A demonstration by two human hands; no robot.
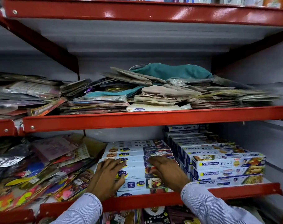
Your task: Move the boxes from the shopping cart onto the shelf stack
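White cardboard cling-film boxes already stacked on red metal shelf; left hand and right hand rest flat, grip released; cart unseen.

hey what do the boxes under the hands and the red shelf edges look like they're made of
The Healthy Wrapp boxes: apparently glossy printed cardboard, judging by sharp folded edges and printed photos. The red shelf edge: likely painted metal, given its shiny highlights, rivets and chipped corners.
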